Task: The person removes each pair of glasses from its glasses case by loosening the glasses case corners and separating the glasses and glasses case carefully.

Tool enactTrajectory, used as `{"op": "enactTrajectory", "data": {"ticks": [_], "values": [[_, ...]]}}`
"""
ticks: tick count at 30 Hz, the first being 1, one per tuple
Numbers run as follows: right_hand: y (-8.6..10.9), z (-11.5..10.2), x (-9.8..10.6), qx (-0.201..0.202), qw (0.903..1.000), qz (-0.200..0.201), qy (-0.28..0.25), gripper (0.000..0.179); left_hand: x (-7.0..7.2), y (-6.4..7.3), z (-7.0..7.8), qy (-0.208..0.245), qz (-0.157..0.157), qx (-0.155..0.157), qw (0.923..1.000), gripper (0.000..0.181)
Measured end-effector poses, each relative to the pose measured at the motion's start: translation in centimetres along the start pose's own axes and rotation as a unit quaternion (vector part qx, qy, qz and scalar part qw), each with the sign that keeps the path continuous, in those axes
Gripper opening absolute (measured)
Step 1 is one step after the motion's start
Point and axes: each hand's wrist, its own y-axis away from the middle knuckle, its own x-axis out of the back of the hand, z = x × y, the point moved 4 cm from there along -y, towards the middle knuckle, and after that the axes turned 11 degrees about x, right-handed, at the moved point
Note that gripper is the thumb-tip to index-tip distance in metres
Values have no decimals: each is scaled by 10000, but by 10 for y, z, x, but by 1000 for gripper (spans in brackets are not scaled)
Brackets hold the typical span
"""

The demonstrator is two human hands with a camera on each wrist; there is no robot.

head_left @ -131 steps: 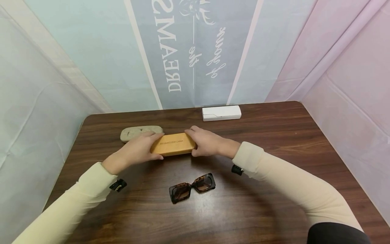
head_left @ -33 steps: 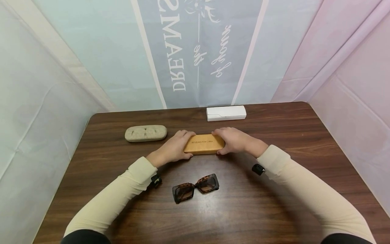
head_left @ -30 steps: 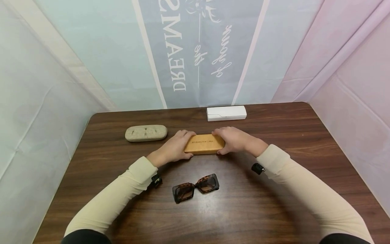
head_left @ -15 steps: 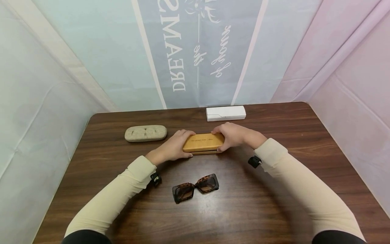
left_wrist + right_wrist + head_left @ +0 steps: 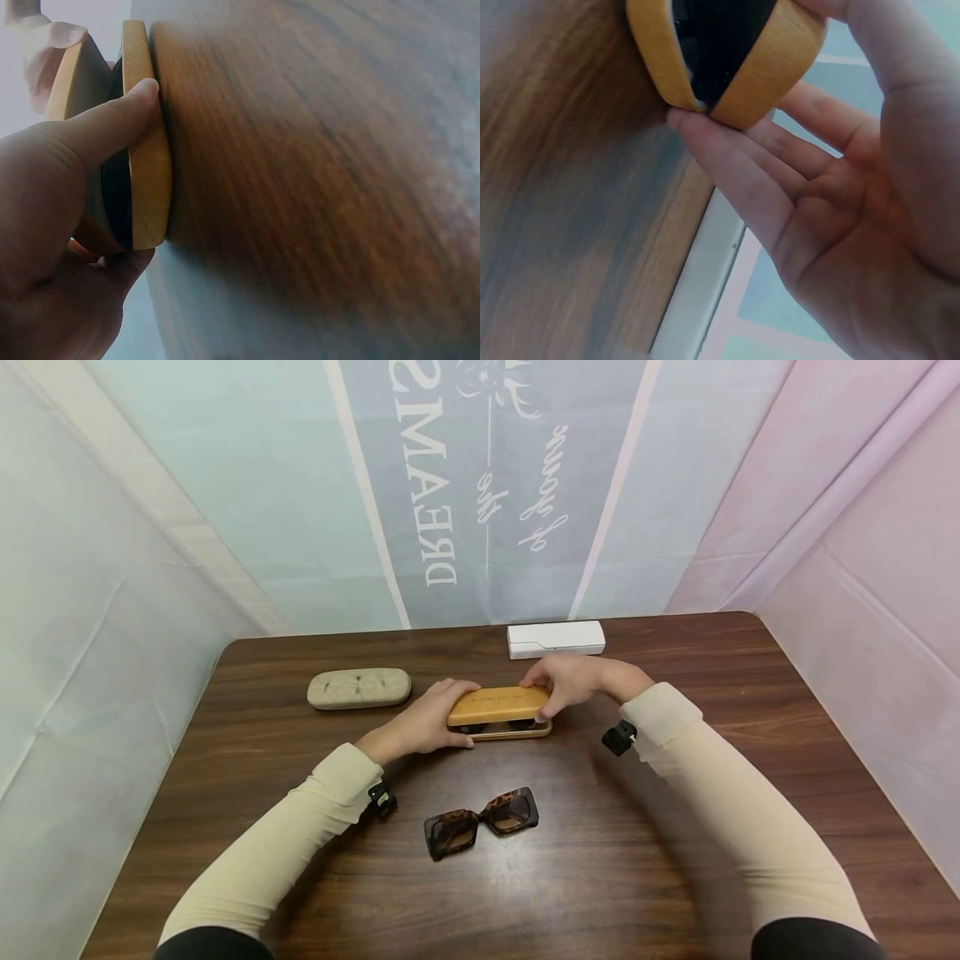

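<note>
A yellow-tan glasses case (image 5: pixel 498 703) lies on the table, its lid partly raised on the near side; dark lens shapes show in the gap. My left hand (image 5: pixel 425 721) grips the case's left end, and in the left wrist view the thumb (image 5: pixel 120 120) presses on the lower half's side. My right hand (image 5: pixel 573 681) pinches the lid at the right end, thumb at its near edge. In the right wrist view its fingers (image 5: pixel 735 165) lie at the hinge side of the parted case (image 5: pixel 765 67). Tortoiseshell sunglasses (image 5: pixel 482 821) rest in front of the case.
Behind and left lies a beige fabric-look glasses case (image 5: pixel 359 688). A white oblong case (image 5: pixel 556 638) stands at the table's far edge, just behind the right hand. A printed cloth backdrop (image 5: pixel 480 527) rises behind the brown wooden table (image 5: pixel 585 868).
Both hands brought the yellow-tan case rightward, away from the beige one. Since then my right hand has lifted its lid from closed to partly raised. The sunglasses stayed put.
</note>
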Motion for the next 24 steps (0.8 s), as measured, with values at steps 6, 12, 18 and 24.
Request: {"op": "enactTrajectory", "data": {"ticks": [6, 12, 18, 24], "values": [[0, 5, 4, -305, 9976, -137, -612, 57, -2, 1, -2, 65, 94, 55, 9999, 91], [0, 14, 7, -604, 9925, -258, -1032, 63, -3, 4, -4, 180, 201, 231, 9994, 93], [-1, 19, 10, -474, 9925, -433, -1039, 65, -1, 7, -4, 494, 319, 297, 9978, 102], [1, 24, 11, -529, 9914, -303, -1155, 66, 1, 7, -6, 747, 471, 224, 9958, 109]]}}
